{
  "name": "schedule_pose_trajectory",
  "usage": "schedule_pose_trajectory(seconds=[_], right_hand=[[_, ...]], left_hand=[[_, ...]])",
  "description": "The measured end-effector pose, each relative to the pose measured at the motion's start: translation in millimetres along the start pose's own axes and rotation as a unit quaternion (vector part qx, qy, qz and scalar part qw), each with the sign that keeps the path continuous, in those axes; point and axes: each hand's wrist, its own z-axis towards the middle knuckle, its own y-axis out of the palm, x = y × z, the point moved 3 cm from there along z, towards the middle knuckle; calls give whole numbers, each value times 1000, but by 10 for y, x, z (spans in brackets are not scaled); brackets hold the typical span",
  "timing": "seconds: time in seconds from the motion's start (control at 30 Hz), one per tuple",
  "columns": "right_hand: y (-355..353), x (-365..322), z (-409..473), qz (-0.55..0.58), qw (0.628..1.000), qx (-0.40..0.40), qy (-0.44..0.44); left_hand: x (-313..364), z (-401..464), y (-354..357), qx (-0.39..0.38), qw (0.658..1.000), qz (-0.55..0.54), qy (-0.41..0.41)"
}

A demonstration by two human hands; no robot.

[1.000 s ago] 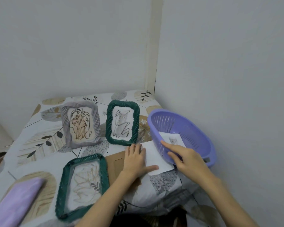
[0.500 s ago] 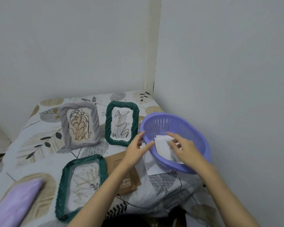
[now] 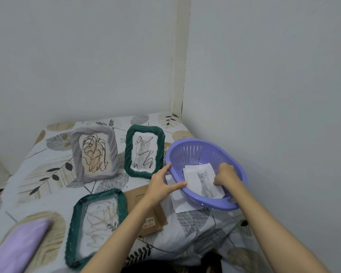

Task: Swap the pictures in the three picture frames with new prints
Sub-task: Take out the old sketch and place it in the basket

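1 green frame (image 3: 96, 225) lay flat nearest | 1 brown backing card (image 3: 146, 211) beside it | left hand (image 3: 161, 186) gripped purple basket (image 3: 205, 174) rim | right hand (image 3: 225, 175) pinched cat print (image 3: 204, 180) inside | 2 frames stood behind: grey (image 3: 95, 153), green (image 3: 144, 151)

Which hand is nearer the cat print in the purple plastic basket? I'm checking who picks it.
Right hand: its fingers touch the cat print. Left hand holds the purple plastic basket rim beside it.
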Motion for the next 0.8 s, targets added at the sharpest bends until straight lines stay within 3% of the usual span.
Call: schedule_pose_trajectory(seconds=[0.17,0.23,0.33,0.4,0.5,0.57,0.7,0.8], right_hand=[[-170,-148,-304,199,971,108,-81],[-187,-283,-565,241,947,145,-156],[-73,-442,-833,280,918,147,-239],[39,-505,-939,294,906,128,-276],[180,-554,-1036,283,911,81,-288],[195,-602,-1111,275,914,58,-292],[149,-750,-1252,277,907,40,-314],[159,-902,-1294,349,882,-2,-317]], left_hand=[[147,-103,-41,66,993,73,67],[316,-184,-43,66,993,-41,89],[498,-280,-14,-20,962,-271,12],[523,-329,-33,-57,939,-338,-24],[551,-430,-112,-46,920,-389,-14],[521,-499,-199,-2,915,-403,-3],[400,-663,-475,88,945,-315,23],[291,-788,-757,142,955,-257,40]])
